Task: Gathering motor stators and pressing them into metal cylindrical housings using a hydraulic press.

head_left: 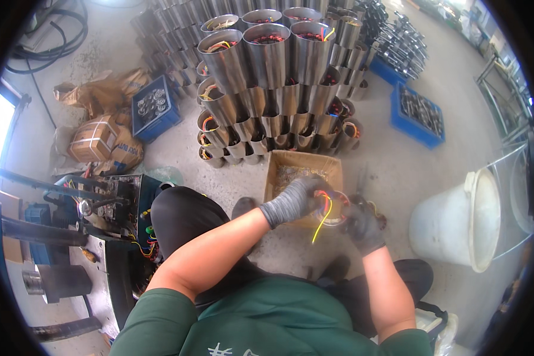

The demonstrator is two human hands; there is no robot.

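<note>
Both hands wear dark grey knit gloves and meet over a round metal motor stator (333,209) with red and yellow wires trailing from it. My left hand (295,199) grips the stator's left side, fingers curled over its top. From the right, my right hand (363,226) closes on its lower edge. A yellow wire (320,224) hangs down between the hands. Just beyond the stator sits an open cardboard box (277,169) on the floor.
A tall stack of steel cylinders with wound coils (267,65) rises ahead. A white plastic bucket (457,222) stands to the right, blue crates (417,115) (155,108) lie behind, and a dark machine with wiring (110,204) sits at the left. Cardboard boxes (95,139) lie far left.
</note>
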